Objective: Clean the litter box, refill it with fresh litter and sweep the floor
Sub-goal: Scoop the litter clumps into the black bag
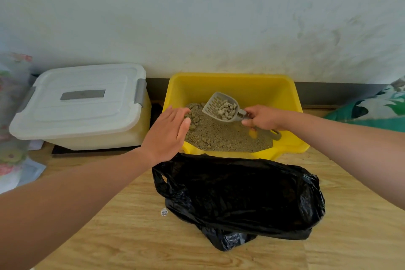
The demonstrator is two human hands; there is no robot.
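With your right hand (264, 117) gripping the scoop (221, 106) of clumps above the sand in the yellow litter box (232, 85), keep it level, leave your open, empty left hand (167, 131) clear, and tip it into the black bag (238, 195) just in front of the box.

Left hand (167, 132): flat and open, fingers together, palm down, arm stretched far forward.
Right hand (264, 117): fingers curled tight around a handle, arm stretched forward.
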